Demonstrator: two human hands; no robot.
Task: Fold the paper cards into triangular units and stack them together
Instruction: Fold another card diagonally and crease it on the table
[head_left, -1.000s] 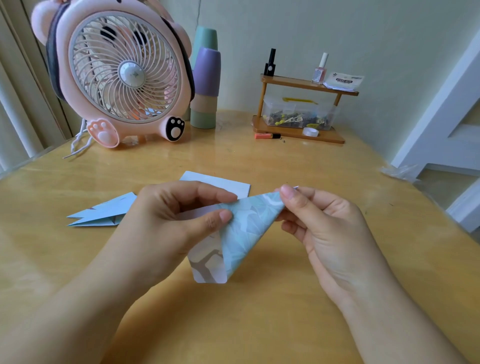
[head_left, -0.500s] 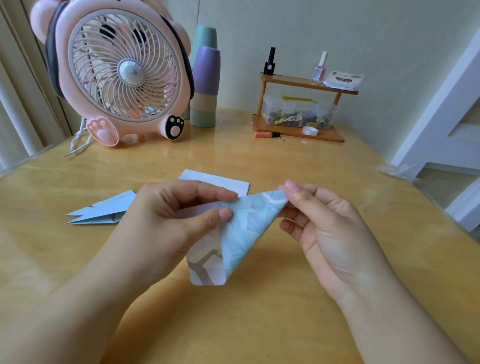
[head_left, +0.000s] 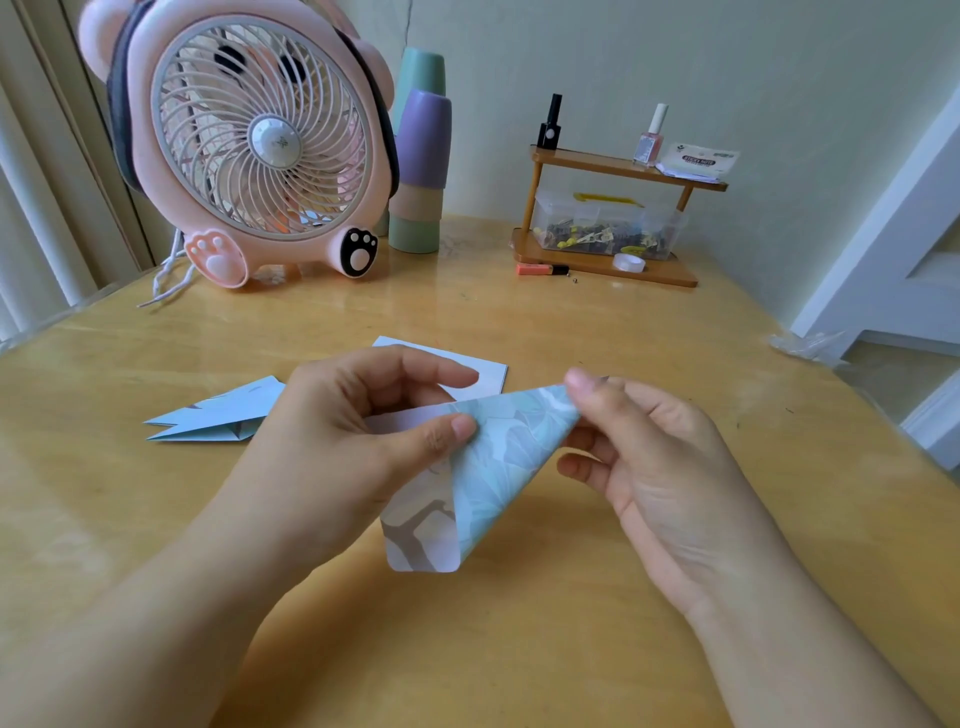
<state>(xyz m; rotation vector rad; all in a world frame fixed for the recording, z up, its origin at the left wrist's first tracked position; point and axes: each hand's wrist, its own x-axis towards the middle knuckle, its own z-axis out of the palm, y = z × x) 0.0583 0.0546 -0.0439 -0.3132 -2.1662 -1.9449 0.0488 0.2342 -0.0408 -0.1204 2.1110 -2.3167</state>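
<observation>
A light blue patterned paper card (head_left: 488, 467) is held above the wooden table (head_left: 519, 649), bent over on itself with a rounded loop at its lower end. My left hand (head_left: 353, 447) pinches its left part between thumb and fingers. My right hand (head_left: 639, 457) pinches the upper right corner with thumb and forefinger. Behind my left hand lie folded blue triangular units (head_left: 218, 413), stacked with their points to the left. A flat card (head_left: 488, 371) lies white side up behind the hands, partly hidden.
A pink bear-shaped fan (head_left: 260, 140) stands at the back left, stacked cups (head_left: 421, 166) beside it. A small wooden shelf (head_left: 608, 208) with bottles and a clip box stands at the back right. An orange pen (head_left: 540, 269) lies before it.
My right hand has shifted its pinch slightly along the card's upper right corner, drawing the fold a little flatter. My left hand has held still.
</observation>
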